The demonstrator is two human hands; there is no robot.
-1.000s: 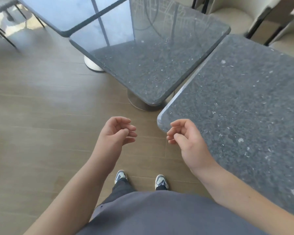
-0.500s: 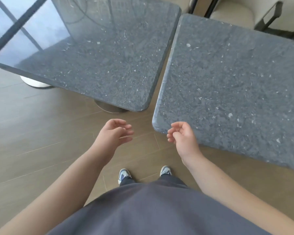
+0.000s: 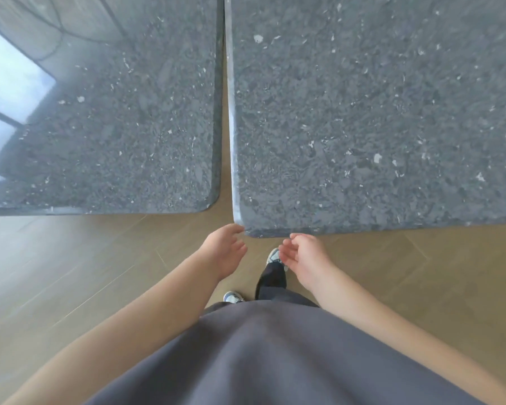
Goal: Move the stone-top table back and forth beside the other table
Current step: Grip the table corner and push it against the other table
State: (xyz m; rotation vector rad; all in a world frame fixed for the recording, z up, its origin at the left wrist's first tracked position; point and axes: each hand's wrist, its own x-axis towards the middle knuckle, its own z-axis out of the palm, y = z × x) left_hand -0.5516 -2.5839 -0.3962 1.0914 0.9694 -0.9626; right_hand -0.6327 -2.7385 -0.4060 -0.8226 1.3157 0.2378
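Two dark grey speckled stone-top tables fill the upper view. The right table (image 3: 377,118) reaches nearer to me than the left table (image 3: 114,127), and a narrow strip of floor shows between them. My left hand (image 3: 224,251) is at the right table's near left corner, fingertips touching or almost touching the rounded edge. My right hand (image 3: 304,255) hovers just below the same table's near edge, fingers loosely curled, palm facing left. Neither hand holds anything.
Light wooden plank floor (image 3: 70,273) lies below and around the tables. My two feet in pale shoes (image 3: 273,255) stand close to the right table's near edge. A bright window reflection shows on the left table's top.
The view has swung so both tables now lie square ahead and much closer. Both hands have risen to the right table's near left corner.
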